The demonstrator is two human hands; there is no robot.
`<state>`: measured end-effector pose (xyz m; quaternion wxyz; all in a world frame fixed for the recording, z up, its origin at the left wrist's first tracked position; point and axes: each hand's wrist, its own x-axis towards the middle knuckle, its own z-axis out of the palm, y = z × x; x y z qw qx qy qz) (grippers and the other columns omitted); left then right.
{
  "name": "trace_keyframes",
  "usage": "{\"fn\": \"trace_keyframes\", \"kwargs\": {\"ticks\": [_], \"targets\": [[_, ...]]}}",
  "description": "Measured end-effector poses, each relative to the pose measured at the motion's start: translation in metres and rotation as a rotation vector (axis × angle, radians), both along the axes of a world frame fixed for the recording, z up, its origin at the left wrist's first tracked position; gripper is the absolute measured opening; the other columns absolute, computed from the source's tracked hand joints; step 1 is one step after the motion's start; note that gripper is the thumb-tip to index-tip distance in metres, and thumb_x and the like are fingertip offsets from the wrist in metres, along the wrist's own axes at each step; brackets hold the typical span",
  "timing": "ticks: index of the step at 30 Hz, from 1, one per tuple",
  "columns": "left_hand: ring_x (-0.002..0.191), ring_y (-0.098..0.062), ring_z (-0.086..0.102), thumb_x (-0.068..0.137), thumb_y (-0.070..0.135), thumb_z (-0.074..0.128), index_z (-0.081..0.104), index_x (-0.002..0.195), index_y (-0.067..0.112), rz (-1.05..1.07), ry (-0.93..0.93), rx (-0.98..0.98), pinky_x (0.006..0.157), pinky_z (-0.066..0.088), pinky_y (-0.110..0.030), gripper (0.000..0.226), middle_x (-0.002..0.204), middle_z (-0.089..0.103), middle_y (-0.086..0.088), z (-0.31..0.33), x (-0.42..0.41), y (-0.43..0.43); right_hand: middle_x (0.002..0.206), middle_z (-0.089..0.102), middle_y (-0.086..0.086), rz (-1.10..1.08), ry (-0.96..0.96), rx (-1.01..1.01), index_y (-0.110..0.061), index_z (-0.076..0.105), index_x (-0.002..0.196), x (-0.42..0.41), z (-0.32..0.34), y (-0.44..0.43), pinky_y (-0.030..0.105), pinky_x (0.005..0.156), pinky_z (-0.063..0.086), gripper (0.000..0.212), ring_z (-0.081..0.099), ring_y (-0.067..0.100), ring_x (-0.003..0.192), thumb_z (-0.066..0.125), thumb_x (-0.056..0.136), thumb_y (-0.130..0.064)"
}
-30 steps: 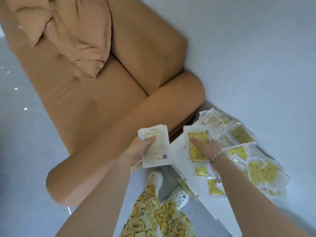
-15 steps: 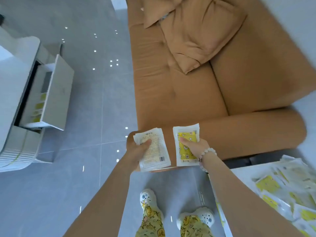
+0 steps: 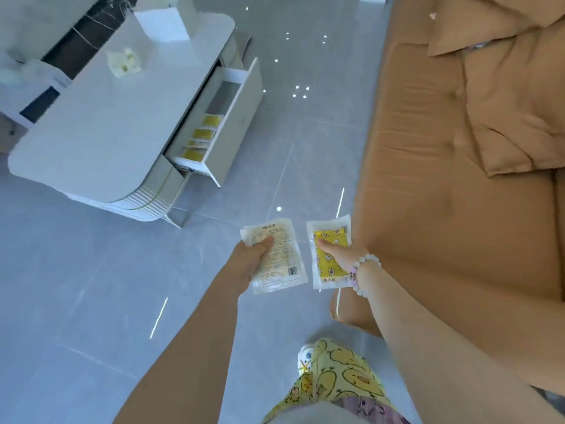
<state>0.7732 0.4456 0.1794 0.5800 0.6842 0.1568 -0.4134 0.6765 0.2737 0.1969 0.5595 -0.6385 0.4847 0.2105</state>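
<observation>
My left hand [image 3: 249, 263] grips a small stack of white packets [image 3: 279, 255], printed text side up, thumb on top. My right hand [image 3: 342, 255], with a bead bracelet at the wrist, pinches a single packet with a yellow patterned front [image 3: 328, 255]. Both are held side by side above the grey tiled floor. Up left, a white cabinet [image 3: 107, 127] has one drawer [image 3: 220, 127] pulled out, with several yellow packets [image 3: 203, 136] lying in a row inside it.
A tan sofa [image 3: 443, 209] with a loose cushion [image 3: 519, 87] fills the right side. On the cabinet top lie a small white packet [image 3: 125, 61] and a white box [image 3: 165, 22]. My legs in yellow patterned trousers [image 3: 330, 384] stand below on the glossy floor.
The view has swung left, away from the packet pile by the wall, toward the cabinet. My right hand lifted a yellow packet from that pile and now carries it beside the left hand's stack.
</observation>
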Motion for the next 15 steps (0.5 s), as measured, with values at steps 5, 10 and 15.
{"fn": "trace_keyframes", "kwargs": {"ticks": [5,10,15], "targets": [[0.079,-0.019,0.065,0.092,0.016,0.060,0.062,0.092,0.012,0.082,-0.012,-0.010,0.069,0.054,-0.032,0.005,0.088,0.067,-0.005,0.001,0.048,0.019,0.090,0.052,-0.001,0.123,-0.034,-0.037,-0.017,0.049,0.099,0.064,0.006,0.012,0.021,0.043,0.038,0.041,0.061,0.018,0.081,0.057,0.086,-0.055],[0.085,-0.022,0.066,0.091,0.018,0.061,0.062,0.101,0.010,0.108,-0.020,0.016,0.082,0.054,-0.038,0.013,0.095,0.068,-0.006,-0.009,0.112,0.028,0.092,0.054,0.000,0.163,-0.017,-0.037,-0.013,0.054,0.105,0.133,-0.004,0.016,0.023,0.045,0.037,0.045,0.055,0.019,0.076,0.059,0.085,-0.053],[0.091,-0.026,0.065,0.091,0.018,0.062,0.062,0.106,0.008,0.127,-0.003,0.063,0.086,0.053,-0.041,0.018,0.101,0.068,-0.009,-0.017,0.181,0.024,0.095,0.065,0.003,0.170,-0.011,-0.013,-0.017,0.063,0.103,0.211,-0.013,0.011,0.024,0.053,0.044,0.042,0.063,0.025,0.088,0.063,0.082,-0.053]]}}
